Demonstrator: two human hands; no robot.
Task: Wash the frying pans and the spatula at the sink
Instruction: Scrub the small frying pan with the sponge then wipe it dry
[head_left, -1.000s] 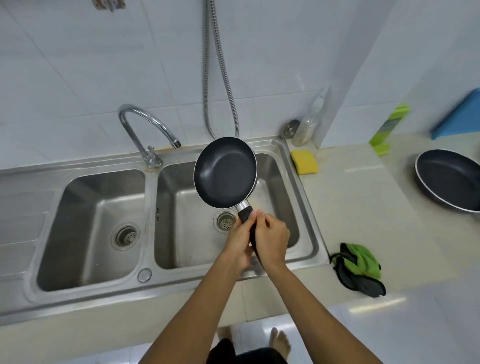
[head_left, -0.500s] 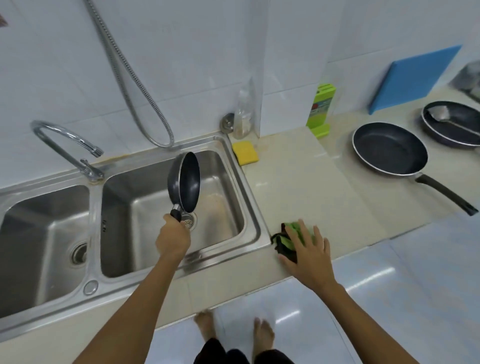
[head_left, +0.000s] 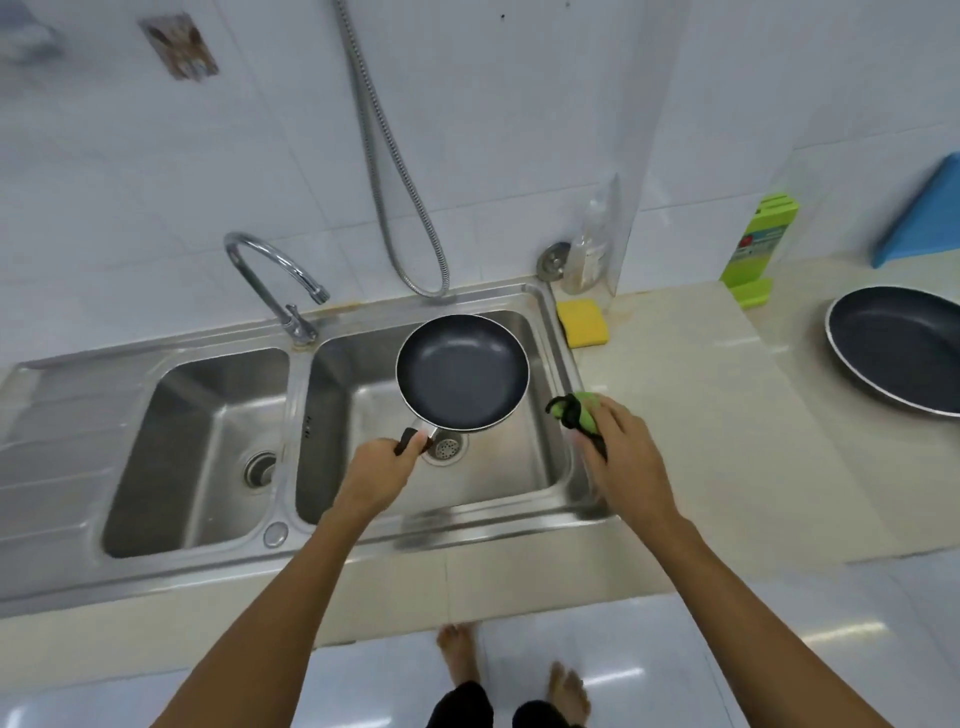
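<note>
The green pack (head_left: 759, 236) by the wall carries a label, but its print is too blurred to read. The same goes for the clear bottle (head_left: 592, 244) in the corner and the worn sticker (head_left: 179, 47) on the tiles.

The left hand (head_left: 376, 473) curls round the handle of the small pan (head_left: 462, 371), held face-up over the right basin of the sink (head_left: 298, 441). The right hand (head_left: 623, 452) grips a green-and-black cloth (head_left: 576, 413) at that basin's right rim.

A yellow sponge (head_left: 583, 322) lies on the bench (head_left: 701, 441) just beside the sink. A bigger pan (head_left: 898, 351) sits well to the right, and a blue board (head_left: 924, 218) leans behind it. The tap (head_left: 275, 280) ends left of the small pan.
</note>
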